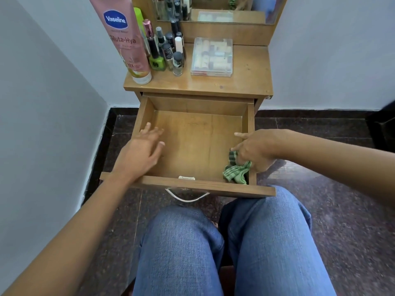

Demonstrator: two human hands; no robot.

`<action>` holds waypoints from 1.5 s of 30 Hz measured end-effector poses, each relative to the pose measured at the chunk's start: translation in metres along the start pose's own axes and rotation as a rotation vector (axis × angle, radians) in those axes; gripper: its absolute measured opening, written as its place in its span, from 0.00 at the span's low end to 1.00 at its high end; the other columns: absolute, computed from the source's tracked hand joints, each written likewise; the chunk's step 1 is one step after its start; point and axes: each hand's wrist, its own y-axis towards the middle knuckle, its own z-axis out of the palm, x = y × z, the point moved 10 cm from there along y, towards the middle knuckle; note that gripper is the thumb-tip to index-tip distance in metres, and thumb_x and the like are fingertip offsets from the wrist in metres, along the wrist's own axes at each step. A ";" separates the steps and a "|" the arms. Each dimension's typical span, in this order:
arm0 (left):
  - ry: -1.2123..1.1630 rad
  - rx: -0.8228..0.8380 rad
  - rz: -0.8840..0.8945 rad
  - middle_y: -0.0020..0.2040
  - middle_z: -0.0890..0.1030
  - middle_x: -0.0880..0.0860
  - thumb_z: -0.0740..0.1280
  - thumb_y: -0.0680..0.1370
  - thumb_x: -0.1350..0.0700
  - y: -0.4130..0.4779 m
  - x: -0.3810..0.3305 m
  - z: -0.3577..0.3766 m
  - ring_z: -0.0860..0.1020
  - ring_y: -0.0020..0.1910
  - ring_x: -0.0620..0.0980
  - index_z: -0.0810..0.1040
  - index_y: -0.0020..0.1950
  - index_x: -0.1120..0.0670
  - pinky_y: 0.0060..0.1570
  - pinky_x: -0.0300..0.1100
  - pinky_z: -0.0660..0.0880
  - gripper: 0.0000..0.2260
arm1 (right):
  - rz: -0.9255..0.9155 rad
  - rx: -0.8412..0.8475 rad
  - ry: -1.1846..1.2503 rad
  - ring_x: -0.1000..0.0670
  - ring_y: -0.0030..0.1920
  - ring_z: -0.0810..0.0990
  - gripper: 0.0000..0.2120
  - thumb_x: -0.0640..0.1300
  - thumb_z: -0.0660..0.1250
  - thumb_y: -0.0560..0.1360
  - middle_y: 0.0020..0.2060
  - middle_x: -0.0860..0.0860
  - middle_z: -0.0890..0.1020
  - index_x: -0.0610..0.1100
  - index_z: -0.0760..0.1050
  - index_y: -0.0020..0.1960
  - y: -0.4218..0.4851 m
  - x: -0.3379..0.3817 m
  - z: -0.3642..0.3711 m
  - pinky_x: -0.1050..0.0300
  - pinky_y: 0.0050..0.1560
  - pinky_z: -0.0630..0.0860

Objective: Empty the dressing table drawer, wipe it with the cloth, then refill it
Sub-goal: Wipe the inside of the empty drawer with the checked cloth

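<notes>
Right hand (254, 152), cloth (236, 171) in drawer (192, 187); bottles (168, 52) behind

drawer (192, 144) 1 | cloth (235, 173) 1 | tube (126, 39) 1 | box (211, 56) 1

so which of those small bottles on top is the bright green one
The squat bottle with the black cap, front row, beside the pink Vaseline tube; its neighbours are dark or greyish.
</notes>
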 end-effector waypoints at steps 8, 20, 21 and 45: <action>-0.120 -0.091 -0.047 0.73 0.71 0.54 0.60 0.82 0.53 -0.007 0.029 -0.009 0.55 0.76 0.43 0.71 0.73 0.52 0.69 0.53 0.65 0.18 | -0.026 -0.409 0.546 0.51 0.29 0.70 0.20 0.52 0.55 0.82 0.27 0.52 0.70 0.44 0.67 0.33 0.006 0.012 -0.032 0.61 0.29 0.62; -0.305 -0.410 -0.158 0.56 0.82 0.63 0.60 0.80 0.58 -0.018 0.053 -0.025 0.67 0.49 0.15 0.77 0.67 0.54 0.36 0.23 0.66 0.16 | -0.142 -0.428 1.139 0.50 0.31 0.67 0.15 0.47 0.58 0.81 0.31 0.49 0.70 0.42 0.70 0.38 0.056 0.044 -0.082 0.55 0.33 0.64; -0.331 -0.432 -0.178 0.51 0.84 0.62 0.60 0.80 0.58 -0.019 0.055 -0.027 0.66 0.54 0.16 0.77 0.67 0.53 0.37 0.22 0.65 0.16 | -0.180 -0.440 1.206 0.50 0.31 0.67 0.14 0.46 0.58 0.81 0.31 0.49 0.70 0.42 0.70 0.39 0.062 0.049 -0.093 0.55 0.34 0.64; -0.350 -0.439 -0.274 0.37 0.78 0.47 0.59 0.81 0.57 -0.025 0.064 -0.038 0.74 0.31 0.33 0.73 0.72 0.54 0.33 0.24 0.65 0.18 | 0.016 -0.998 3.040 0.41 0.54 0.80 0.09 0.37 0.55 0.82 0.60 0.36 0.78 0.36 0.71 0.57 0.070 -0.006 -0.075 0.45 0.58 0.75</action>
